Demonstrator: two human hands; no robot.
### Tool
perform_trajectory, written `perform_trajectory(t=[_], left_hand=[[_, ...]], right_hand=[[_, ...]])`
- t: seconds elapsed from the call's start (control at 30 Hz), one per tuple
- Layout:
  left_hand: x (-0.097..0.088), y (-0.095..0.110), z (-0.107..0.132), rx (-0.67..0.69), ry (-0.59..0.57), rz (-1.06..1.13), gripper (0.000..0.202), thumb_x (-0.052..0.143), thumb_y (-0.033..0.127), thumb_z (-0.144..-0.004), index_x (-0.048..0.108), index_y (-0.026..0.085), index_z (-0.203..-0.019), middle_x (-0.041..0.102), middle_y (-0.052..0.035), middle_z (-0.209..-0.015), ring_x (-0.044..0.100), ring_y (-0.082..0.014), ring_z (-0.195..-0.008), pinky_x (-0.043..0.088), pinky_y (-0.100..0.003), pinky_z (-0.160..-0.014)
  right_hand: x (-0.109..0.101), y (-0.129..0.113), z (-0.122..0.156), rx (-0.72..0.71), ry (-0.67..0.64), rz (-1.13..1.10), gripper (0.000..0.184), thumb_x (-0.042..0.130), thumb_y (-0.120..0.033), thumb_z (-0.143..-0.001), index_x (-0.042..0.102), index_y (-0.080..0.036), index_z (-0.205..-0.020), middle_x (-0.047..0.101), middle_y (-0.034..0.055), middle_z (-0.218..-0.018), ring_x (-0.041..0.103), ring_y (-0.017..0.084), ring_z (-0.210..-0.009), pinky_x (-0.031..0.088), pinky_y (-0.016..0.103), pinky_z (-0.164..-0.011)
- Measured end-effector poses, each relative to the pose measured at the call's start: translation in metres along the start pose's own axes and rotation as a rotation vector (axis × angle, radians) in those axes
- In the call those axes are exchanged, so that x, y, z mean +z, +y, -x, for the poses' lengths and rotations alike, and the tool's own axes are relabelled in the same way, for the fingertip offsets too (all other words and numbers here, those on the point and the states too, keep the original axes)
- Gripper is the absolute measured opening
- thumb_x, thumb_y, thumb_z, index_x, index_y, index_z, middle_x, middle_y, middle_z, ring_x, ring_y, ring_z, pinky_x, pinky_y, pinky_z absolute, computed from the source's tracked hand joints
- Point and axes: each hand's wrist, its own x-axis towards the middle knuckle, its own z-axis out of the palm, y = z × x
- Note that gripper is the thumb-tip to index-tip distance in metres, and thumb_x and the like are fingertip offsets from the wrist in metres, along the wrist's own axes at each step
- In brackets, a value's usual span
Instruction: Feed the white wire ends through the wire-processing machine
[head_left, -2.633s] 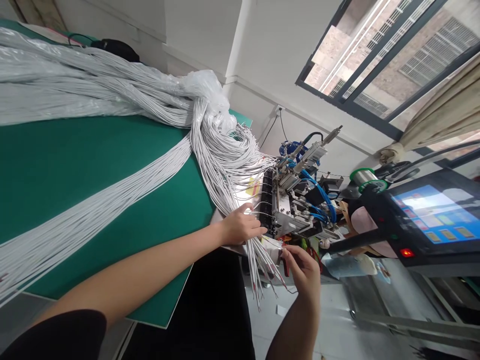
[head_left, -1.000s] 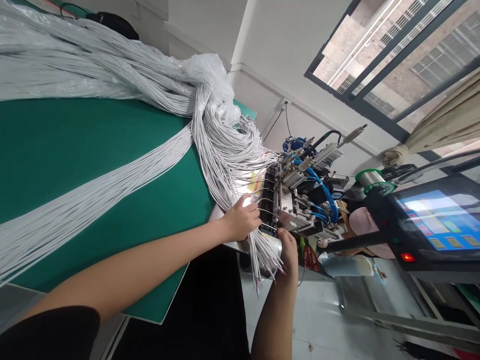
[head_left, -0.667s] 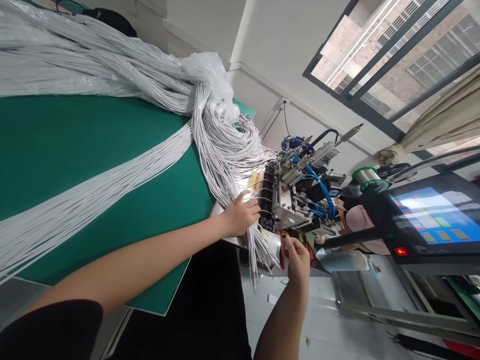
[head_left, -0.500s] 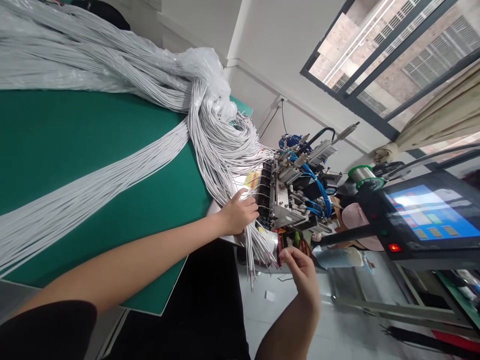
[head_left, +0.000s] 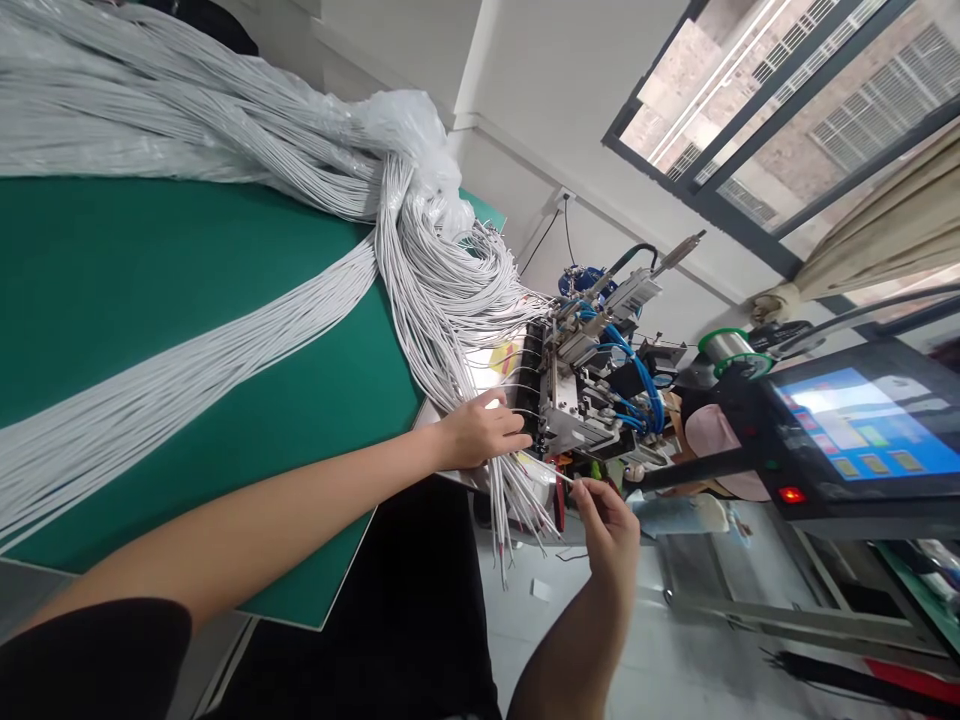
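A thick bundle of white cables [head_left: 427, 330] curves down from the table to its front corner. My left hand [head_left: 481, 432] lies over the bundle with its fingers curled round some cables, just beside the machine's black cable holder [head_left: 529, 375]. Below this hand the loose cable ends [head_left: 517, 515] fan out, some with reddish tips. My right hand [head_left: 606, 515] pinches the end of a single white cable [head_left: 553, 472] between thumb and fingertips, drawn out to the right of the others. Several cables run into the black holder on the machine [head_left: 574, 400].
A green table mat [head_left: 187, 240] bears more cables, partly wrapped in clear plastic [head_left: 420, 130]. To the right stand a touch screen [head_left: 862, 425] with a lit red button and a solder wire spool [head_left: 733, 352]. Tools with red handles [head_left: 559, 500] lie under the machine.
My right hand has risen slightly and now holds one cable end apart from the bundle. My left hand has shifted a little right, toward the holder. A slanted machine part has moved slightly.
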Motion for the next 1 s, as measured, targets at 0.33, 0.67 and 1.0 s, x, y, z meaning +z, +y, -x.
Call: perform_trajectory(t=[0.33, 0.67, 1.0], left_hand=[[0.001, 0.0, 0.001, 0.049, -0.023, 0.066, 0.029, 0.039, 0.014, -0.093, 0.062, 0.022, -0.108, 0.065, -0.0017, -0.08, 0.057, -0.0111, -0.071, 0.041, -0.028, -0.072], [0.0, 0.0, 0.0, 0.013, -0.11, 0.087, 0.03, 0.043, 0.01, -0.086, 0.062, 0.022, -0.106, 0.063, -0.0031, -0.077, 0.055, -0.0158, -0.075, 0.035, -0.036, -0.084], [-0.002, 0.002, -0.001, -0.048, -0.074, 0.046, 0.027, 0.042, 0.014, -0.09, 0.062, 0.023, -0.106, 0.062, -0.0018, -0.077, 0.053, -0.0157, -0.076, 0.03, -0.04, -0.093]], right_hand=[[0.037, 0.002, -0.026, 0.086, 0.237, -0.354, 0.03, 0.066, -0.046, -0.079, 0.06, -0.017, -0.078, 0.05, -0.0033, -0.061, 0.043, 0.01, -0.052, 0.032, 0.023, -0.05], [0.057, 0.007, -0.035, 0.163, 0.089, -0.693, 0.039, 0.063, -0.04, -0.085, 0.039, -0.019, -0.061, 0.027, -0.0089, -0.052, 0.023, 0.006, -0.045, 0.02, 0.021, -0.044], [0.047, 0.006, -0.036, 0.073, 0.164, -0.111, 0.03, 0.061, -0.045, -0.082, 0.064, -0.016, -0.078, 0.062, 0.0028, -0.071, 0.052, 0.016, -0.066, 0.039, 0.026, -0.061]])
